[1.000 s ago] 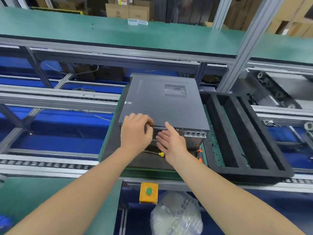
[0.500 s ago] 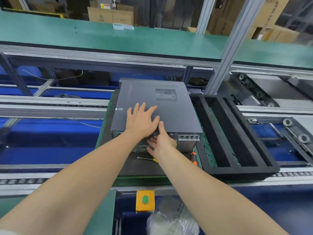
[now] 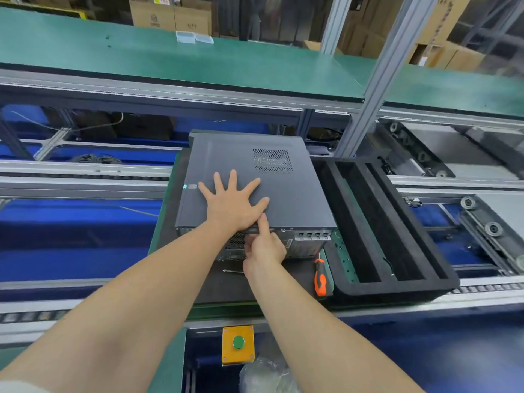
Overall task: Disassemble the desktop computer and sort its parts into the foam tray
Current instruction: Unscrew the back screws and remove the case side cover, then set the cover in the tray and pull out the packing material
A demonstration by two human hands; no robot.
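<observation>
Here the computer [image 3: 286, 194] is lying flat in the middle of the dark mat [image 3: 215, 287]. Its rear panel is facing the person at 6 o'clock, probably because the cover fastenings are reached from that side. The left hand [image 3: 232, 207] is resting flat on the top cover, fingers straight and spread wide, gripping nothing. I think it is pressing down so that the case does not slide. The right hand [image 3: 265, 252] is working at the 6 o'clock edge of the cover. Its index finger is pointing up against the cover's lip, beside the left thumb, and the other fingers are curling in front of the rear panel. I cannot tell whether they are pinching a screw or a tab, because the hand itself is hiding it. The foam tray [image 3: 394, 289] is sitting at 3 o'clock from the computer, just beside it. I see no computer part in its long slots, so I judge the sorting is not yet begun. An orange screwdriver [image 3: 320, 277] is lying at 5 o'clock, between mat and tray, near the right hand for quick taking. A thinner tool [image 3: 231, 270] is lying at 6 o'clock, partly under the right wrist.
</observation>
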